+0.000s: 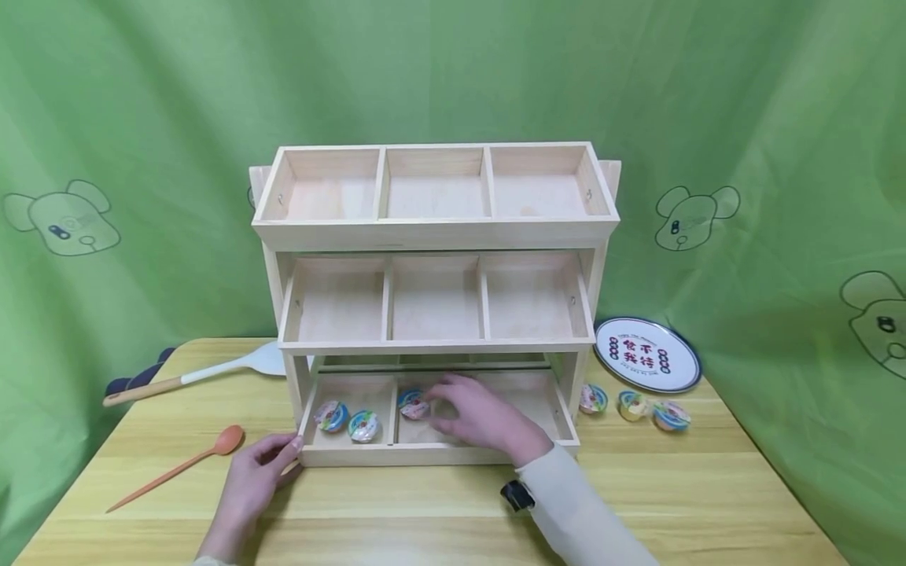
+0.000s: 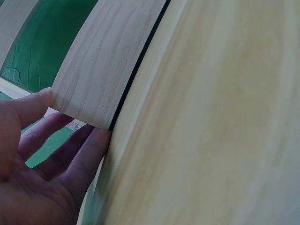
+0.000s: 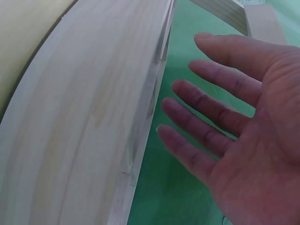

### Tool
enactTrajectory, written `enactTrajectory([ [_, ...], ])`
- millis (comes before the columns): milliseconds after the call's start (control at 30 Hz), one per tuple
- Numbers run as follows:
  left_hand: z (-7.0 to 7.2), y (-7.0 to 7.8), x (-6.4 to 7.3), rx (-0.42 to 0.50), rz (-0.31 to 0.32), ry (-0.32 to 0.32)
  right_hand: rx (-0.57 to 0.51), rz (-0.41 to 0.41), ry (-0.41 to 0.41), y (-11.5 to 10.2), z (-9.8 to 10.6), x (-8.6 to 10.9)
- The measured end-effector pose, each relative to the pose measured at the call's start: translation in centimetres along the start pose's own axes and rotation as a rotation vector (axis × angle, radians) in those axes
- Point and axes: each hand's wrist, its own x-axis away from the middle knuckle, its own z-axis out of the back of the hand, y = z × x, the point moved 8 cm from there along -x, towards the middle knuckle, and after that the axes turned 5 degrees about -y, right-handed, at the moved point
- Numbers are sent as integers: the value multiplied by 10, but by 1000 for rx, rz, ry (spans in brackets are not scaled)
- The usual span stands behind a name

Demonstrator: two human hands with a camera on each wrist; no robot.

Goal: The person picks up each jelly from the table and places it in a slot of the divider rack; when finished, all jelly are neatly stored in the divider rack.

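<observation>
A three-tier wooden rack (image 1: pixel 436 235) stands on the table, its tiers divided into compartments. My left hand (image 1: pixel 257 477) holds the front left corner of the bottom tray (image 1: pixel 439 457). In the left wrist view, the thumb is at the upper edge of the wooden board (image 2: pixel 103 61) and the fingertips are at its end and lower edge. Over the bottom tray hovers my right hand (image 1: pixel 481 413), fingers spread and nothing held. Just left of its fingertips lies a jelly cup (image 1: pixel 414 404). Two more jelly cups, one (image 1: pixel 331 416) beside another (image 1: pixel 364 426), lie in the left compartment.
Right of the rack are several jelly cups (image 1: pixel 671 416) and a white plate (image 1: pixel 647 354) with a dark rim. An orange spoon (image 1: pixel 228 439) and a white spatula (image 1: pixel 266 358) with a wooden handle lie left. Green curtain (image 1: pixel 439 71) hangs behind.
</observation>
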Motion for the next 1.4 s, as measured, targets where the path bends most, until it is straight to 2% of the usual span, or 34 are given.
enactTrajectory([
  [333, 1, 0, 1, 6, 6, 2, -51, -49, 29, 7, 6, 21],
  [700, 1, -2, 2, 11, 9, 5, -13, 16, 64, 17, 10, 37],
  [867, 1, -2, 1, 10, 10, 12, -24, 15, 76, 24, 9, 42],
  [1267, -1, 3, -1, 0, 39, 27, -5, -63, 94, 30, 13, 59],
  [1400, 1, 4, 0, -39, 43, 47, -8, -102, 83, 34, 15, 67],
])
